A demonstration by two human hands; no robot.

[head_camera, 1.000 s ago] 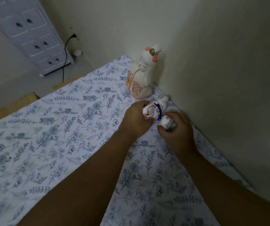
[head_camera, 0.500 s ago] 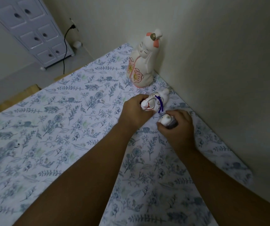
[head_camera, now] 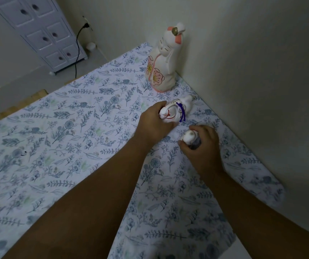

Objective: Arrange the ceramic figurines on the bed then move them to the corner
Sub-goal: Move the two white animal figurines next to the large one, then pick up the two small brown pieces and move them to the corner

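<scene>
Your left hand (head_camera: 154, 126) is closed around the front of a small white glazed ceramic animal figurine with red painted lines and a purple cord at its neck (head_camera: 177, 112). It lies on the floral-print bed sheet (head_camera: 60, 139), near the wall and just in front of the corner. Your right hand (head_camera: 201, 146) is wrapped around a smaller white-and-grey ceramic figurine (head_camera: 189, 138); only its rounded top shows between thumb and fingers. A tall white ceramic doll figurine with pink flower panels and a gold-and-coral headpiece (head_camera: 162, 68) stands upright in the corner, touching or almost touching the wall (head_camera: 252, 71).

Handling judgement:
- Treat all three pieces as rigid, brittle and smooth. Glaze offers little friction, so enclose the body; do not pinch it.
- Do not lift by the purple cord, ears or headpiece. Thin projections are likely to be the weakest points.
- The two small pieces appear light. Grip each across its widest part.
- Take the tall doll low, around its broad base; it looks top-heavy.
- The mattress is soft and may let an upright piece tip. Seat each base flat before you let go.
- Keep the pieces apart; ceramic chips against ceramic.
</scene>
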